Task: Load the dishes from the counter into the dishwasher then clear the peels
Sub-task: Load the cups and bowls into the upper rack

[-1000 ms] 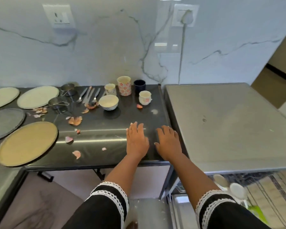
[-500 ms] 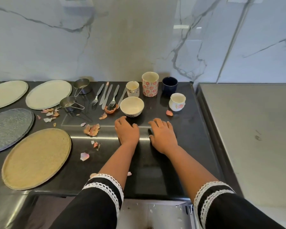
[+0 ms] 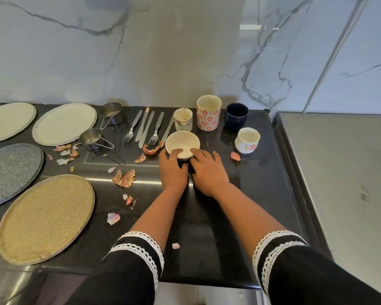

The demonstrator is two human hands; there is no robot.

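I see the black tabletop [image 3: 207, 249] filling the lower half of the frame, with four plates at the left: a tan plate [image 3: 45, 219] lower left, a grey plate [image 3: 11, 172] above it, and two pale plates [image 3: 64, 123] further up. At centre stand the cups: a flowered cup [image 3: 208, 112], a navy cup [image 3: 237, 115], a small cup [image 3: 183, 118] and a squat cup [image 3: 247, 139] to the right. The forks and knives [image 3: 146, 128] lie with their long axes running up and down the frame, fork tines toward me. Peels [image 3: 124, 178] are scattered left of centre.

The bowl [image 3: 182, 145] sits upright at frame centre, mouth up; being round, it has no long axis. My left hand [image 3: 173, 170] and right hand [image 3: 208, 171] both curl their fingers over its near rim, one on each side, gripping it.

My worry: the grip is only on the near edge, so lifting could tip the bowl away into the small cup just behind it, or drag the peel [image 3: 151, 149] touching its left side. The dishwasher is not clearly in view.
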